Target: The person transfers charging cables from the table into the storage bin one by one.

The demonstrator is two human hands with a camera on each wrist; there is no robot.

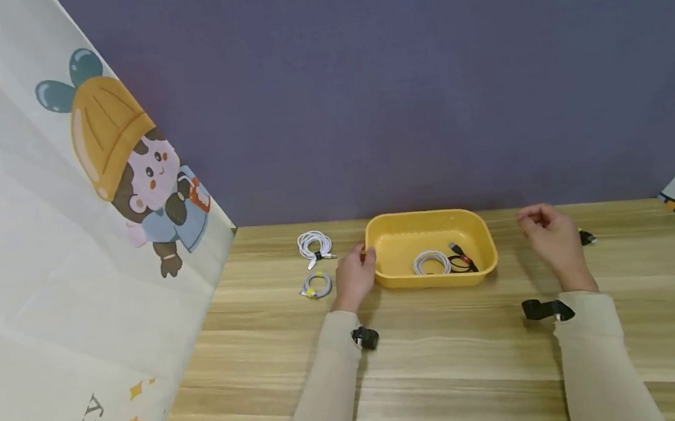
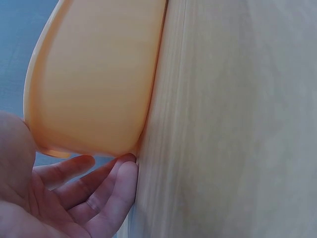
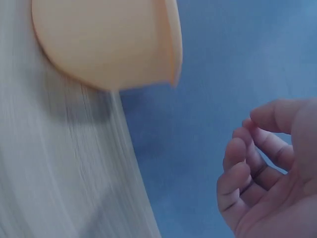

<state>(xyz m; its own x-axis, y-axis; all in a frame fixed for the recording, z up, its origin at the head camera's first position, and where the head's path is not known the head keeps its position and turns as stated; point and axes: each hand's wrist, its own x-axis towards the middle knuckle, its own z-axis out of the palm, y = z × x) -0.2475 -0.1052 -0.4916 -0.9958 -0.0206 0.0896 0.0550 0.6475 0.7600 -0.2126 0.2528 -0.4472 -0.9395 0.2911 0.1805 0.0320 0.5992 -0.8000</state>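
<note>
A yellow plastic basin [image 1: 438, 282] stands on the table. Inside lie a coiled white cable [image 1: 431, 255] and a black cable [image 1: 465, 259] with a USB plug. At the basin's left end, my left hand [image 1: 355, 277] holds the rim, thumb at the edge and fingers against the outer end wall [image 2: 89, 144]. My right hand [image 1: 554, 246] is held apart from the basin, to its right. Its fingers [image 3: 235, 153] are loosely curled, with nothing between them. Behind it, a black connector [image 1: 588, 237] shows partly on the table.
Left of the basin lie a coiled white cable [image 1: 314, 244] with a black tie and a smaller grey coil [image 1: 317, 284] with yellow bands. A dark panel [image 1: 411, 93] stands along the back of the wooden table [image 1: 454, 376]. A printed white sheet [image 1: 41, 269] hangs at left.
</note>
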